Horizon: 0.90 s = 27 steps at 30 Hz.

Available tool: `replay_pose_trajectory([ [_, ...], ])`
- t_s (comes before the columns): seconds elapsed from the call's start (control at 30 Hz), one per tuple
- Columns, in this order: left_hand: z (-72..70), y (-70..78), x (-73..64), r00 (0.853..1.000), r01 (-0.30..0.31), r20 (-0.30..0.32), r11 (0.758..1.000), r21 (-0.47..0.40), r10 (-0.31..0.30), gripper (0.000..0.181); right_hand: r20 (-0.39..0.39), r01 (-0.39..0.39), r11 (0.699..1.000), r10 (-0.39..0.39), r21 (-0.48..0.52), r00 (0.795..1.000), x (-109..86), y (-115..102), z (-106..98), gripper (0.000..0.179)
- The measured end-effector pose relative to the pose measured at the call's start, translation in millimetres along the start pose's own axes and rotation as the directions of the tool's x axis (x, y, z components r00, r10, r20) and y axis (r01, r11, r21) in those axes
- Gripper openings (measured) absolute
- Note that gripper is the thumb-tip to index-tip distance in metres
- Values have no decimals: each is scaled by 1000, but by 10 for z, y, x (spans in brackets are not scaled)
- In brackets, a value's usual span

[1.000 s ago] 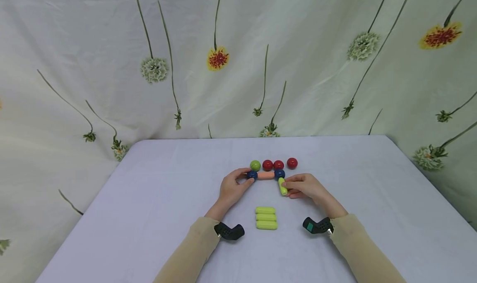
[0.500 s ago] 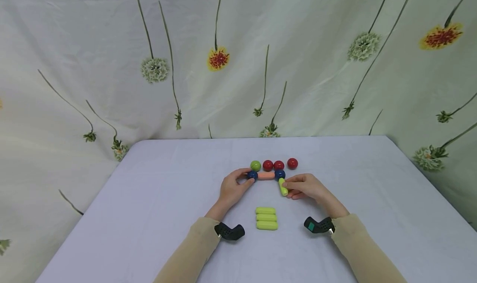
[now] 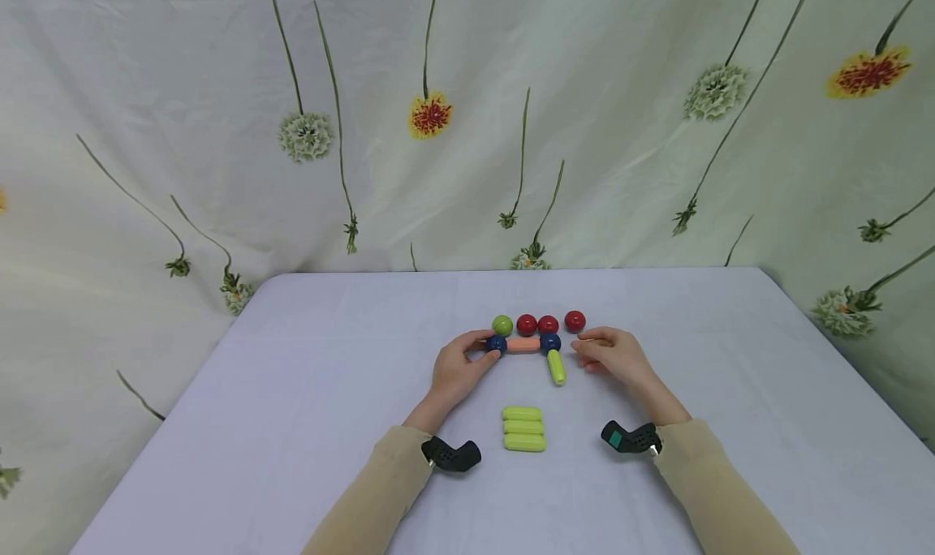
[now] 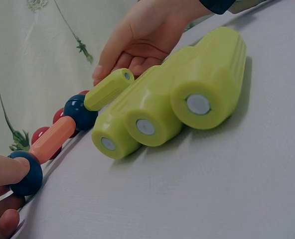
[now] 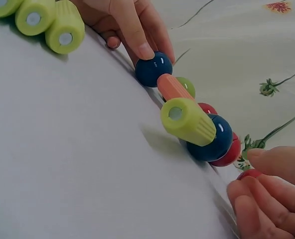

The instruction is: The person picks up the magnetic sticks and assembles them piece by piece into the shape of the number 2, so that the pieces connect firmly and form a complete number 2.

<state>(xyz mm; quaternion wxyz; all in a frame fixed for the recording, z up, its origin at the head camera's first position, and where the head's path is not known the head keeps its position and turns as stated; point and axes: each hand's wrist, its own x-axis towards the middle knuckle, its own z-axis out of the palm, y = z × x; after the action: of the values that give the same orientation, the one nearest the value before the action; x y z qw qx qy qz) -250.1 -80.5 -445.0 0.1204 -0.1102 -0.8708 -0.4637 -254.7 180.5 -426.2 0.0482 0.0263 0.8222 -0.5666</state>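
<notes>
My left hand point(image 3: 454, 372) pinches a dark blue ball point(image 3: 497, 343) between thumb and fingers. From that ball an orange rod point(image 3: 523, 345) runs right to a second dark blue ball point(image 3: 550, 342). A yellow-green rod point(image 3: 557, 367) sticks out from this second ball toward me, with a round grey disc in its free end. Just right of the joined pieces, my right hand point(image 3: 612, 354) has its fingers loosely bent, with nothing between thumb and fingertips. In the right wrist view a gap separates it from the yellow-green rod point(image 5: 182, 119).
Behind the joined pieces lie a green ball point(image 3: 501, 324) and three red balls point(image 3: 527, 324) in a row. Nearer me, three yellow-green rods point(image 3: 523, 428) lie side by side on the white-covered table point(image 3: 329, 360). A flowered cloth point(image 3: 613, 133) hangs behind.
My right hand has let go of the yellow-green rod and moved slightly right and away from me. The rod stays on the blue ball. My left hand keeps its hold.
</notes>
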Motion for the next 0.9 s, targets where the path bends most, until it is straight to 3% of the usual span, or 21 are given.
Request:
replay_pose_trajectory([
  [0.2, 4, 4, 1, 1000, 1, 2, 1000, -1, -1, 33, -167, 49, 999, -53, -23, 985, 25, 18, 7, 45],
  [0.37, 8, -10, 8, 1000, -1, 1, 1000, 1, 1, 32, -230, 101, 992, -115, -74, 966, 85, 56, 43, 47],
  [0.57, 13, -26, 6, 1000, -3, -2, 1000, -1, 3, 32, -208, 158, 985, -170, -74, 963, 157, 95, 70, 53],
  [0.9, 14, -24, 2, 1000, -3, -1, 1000, 8, 3, 33, -101, 274, 955, -285, -112, 953, 217, 132, 89, 58],
])
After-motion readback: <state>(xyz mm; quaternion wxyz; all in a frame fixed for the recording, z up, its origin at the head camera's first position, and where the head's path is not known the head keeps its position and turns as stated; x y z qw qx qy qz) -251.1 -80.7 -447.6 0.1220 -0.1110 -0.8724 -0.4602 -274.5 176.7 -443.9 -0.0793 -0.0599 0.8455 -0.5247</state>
